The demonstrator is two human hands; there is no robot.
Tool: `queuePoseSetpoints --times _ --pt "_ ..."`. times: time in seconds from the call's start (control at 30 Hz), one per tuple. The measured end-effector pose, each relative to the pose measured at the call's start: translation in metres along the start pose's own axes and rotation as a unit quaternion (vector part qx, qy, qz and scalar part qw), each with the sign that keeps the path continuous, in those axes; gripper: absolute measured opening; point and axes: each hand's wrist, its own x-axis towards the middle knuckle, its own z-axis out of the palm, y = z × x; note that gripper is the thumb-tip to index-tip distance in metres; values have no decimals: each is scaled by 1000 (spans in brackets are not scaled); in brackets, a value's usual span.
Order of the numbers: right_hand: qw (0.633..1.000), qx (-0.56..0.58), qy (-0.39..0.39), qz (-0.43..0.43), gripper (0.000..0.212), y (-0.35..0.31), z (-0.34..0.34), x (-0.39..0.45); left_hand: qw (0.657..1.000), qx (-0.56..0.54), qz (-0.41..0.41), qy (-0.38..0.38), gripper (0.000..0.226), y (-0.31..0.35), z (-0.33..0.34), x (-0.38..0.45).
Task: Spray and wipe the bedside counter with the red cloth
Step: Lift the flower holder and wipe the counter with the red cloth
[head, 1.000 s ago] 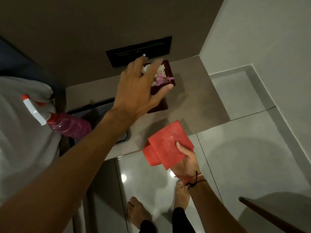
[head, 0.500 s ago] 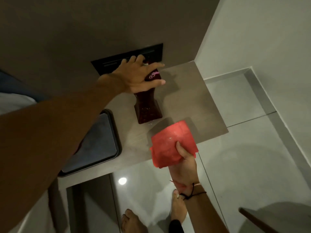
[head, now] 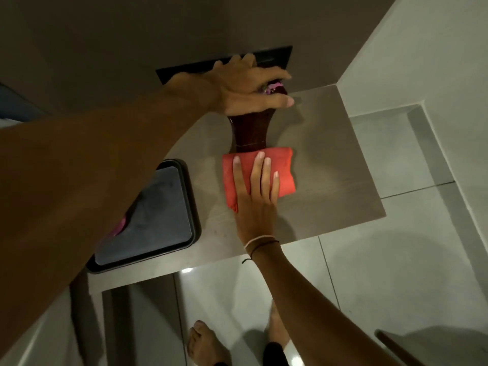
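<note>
The folded red cloth (head: 284,171) lies flat on the grey bedside counter (head: 330,165), just in front of a dark red vase (head: 249,132). My right hand (head: 254,196) presses down on the cloth with the fingers spread flat. My left hand (head: 245,87) is closed around the top of the vase, covering most of its pink and white flowers (head: 272,89). A sliver of the pink spray bottle (head: 120,225) shows beside my left forearm; the rest is hidden.
A dark tray (head: 169,215) sits on the counter's left part. A black switch panel (head: 274,55) is on the brown wall behind the vase. Pale floor tiles and my bare feet (head: 208,344) lie below; a dark wooden edge (head: 396,347) shows bottom right.
My left hand reached out and closed on the vase top. My right hand brought the red cloth from the counter's front edge onto the surface and laid it flat by the vase's base.
</note>
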Motion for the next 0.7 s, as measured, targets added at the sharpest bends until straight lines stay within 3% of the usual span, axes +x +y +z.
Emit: queuePoseSetpoints --times 0.1,0.2,0.3,0.37,0.4,0.47,0.53,0.6,0.7 --pt "999 12 -39 -27 69 10 2 -36 1000 1 1 -1 77 2 -1 -1" --pt "986 137 -96 -10 72 18 -17 -65 1000 5 2 -8 83 5 -1 -4" --pt "933 298 45 199 73 21 -45 -66 1000 15 -3 -11 86 7 0 -5" --pt "903 302 167 256 68 20 -55 -45 1000 17 -5 -6 87 6 2 -6" --pt "906 289 196 239 67 18 -57 -31 1000 14 -6 -1 87 5 3 -5" --pt "944 228 181 153 59 7 -52 -4 1000 6 -6 6 85 5 3 -5" --pt "984 135 92 69 53 -9 -37 9 1000 2 -7 6 85 5 2 -5" --pt "997 65 -6 36 68 -13 -16 3 1000 4 -8 1 89 5 1 -5" --pt "999 6 -48 -13 68 0 1 -29 1000 5 -4 0 92 8 1 -8"
